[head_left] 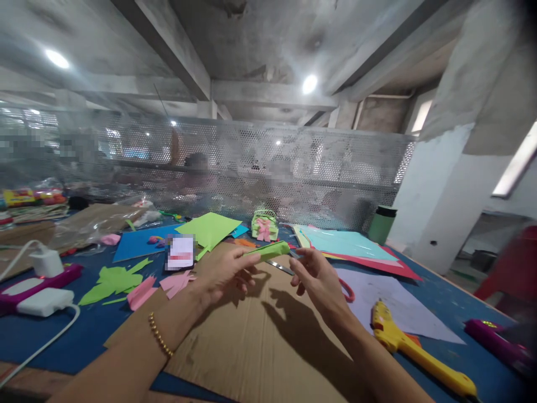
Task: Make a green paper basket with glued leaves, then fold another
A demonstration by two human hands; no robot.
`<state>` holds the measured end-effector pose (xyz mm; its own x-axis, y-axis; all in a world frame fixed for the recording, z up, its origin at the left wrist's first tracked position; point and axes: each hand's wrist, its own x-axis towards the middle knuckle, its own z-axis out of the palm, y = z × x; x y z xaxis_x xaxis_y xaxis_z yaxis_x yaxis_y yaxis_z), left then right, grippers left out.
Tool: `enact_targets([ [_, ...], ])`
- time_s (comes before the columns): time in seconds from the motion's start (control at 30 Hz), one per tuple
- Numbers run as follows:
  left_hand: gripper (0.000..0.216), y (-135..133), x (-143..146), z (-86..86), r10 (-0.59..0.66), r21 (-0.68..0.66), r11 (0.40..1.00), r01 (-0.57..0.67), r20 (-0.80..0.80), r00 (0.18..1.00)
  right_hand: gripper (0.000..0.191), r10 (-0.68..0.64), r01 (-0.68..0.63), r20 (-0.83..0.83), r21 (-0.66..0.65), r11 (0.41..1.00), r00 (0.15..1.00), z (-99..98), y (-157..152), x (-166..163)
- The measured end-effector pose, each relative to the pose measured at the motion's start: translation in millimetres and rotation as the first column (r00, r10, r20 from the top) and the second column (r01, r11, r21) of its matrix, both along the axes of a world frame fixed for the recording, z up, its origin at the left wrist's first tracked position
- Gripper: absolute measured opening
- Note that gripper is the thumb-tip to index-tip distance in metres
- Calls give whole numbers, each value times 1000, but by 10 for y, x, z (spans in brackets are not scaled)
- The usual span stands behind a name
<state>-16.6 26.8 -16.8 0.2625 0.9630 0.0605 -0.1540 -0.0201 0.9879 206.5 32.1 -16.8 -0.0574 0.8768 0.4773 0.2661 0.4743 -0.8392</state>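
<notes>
Beneath both hands stretched a brown cardboard sheet (251, 347), with a yellow glue gun (413, 352) to the right of the grip and nearer the body. Just above the cardboard, the left hand (230, 272) pinched one end of a narrow folded piece of green paper (272, 251), its thumb and fingers closed on it. From that grip the long axis of the green paper ran rightward, tilted slightly up, so its free end pointed toward the right hand (312, 274). Of the two, the right hand was the nearer to that free end; its fingers were bent and close to the tip, but whether they touched it could not be made out. Below the green paper and partly behind the right hand showed the scissors (279, 267), blades toward the left; whether the right fingers held them I could not tell.

Left of the left hand, a little apart, lay pink paper pieces (178, 284) and, farther out, green paper cut-outs (113, 281). A lilac sheet (398, 302) spread to the right of the right hand. Beyond the grip, almost straight ahead, stood a small green box-like piece (274, 226) with a pink bow (264, 229) on its front, between a flat green sheet (210, 226) to the left and a light blue sheet (352, 242) to the right. Farthest off rose a perforated panel (260, 145).
</notes>
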Motion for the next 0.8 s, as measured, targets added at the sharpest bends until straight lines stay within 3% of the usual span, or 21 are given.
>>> enact_targets([
  [0.2, 52, -5, 59, -50, -20, -77, 997, 22, 21, 1000, 43, 41, -41, 25, 17, 999, 999, 77, -140, -61],
  [0.4, 55, -60, 98, -21, -23, -58, 998, 22, -9, 1000, 36, -53, 54, -8, 81, 995, 999, 83, -93, 13],
  [0.8, 44, -72, 79, -7, 0, 13, 1000, 2, -147, 989, 26, -29, 26, 28, 105, 994, 999, 62, -56, 43],
])
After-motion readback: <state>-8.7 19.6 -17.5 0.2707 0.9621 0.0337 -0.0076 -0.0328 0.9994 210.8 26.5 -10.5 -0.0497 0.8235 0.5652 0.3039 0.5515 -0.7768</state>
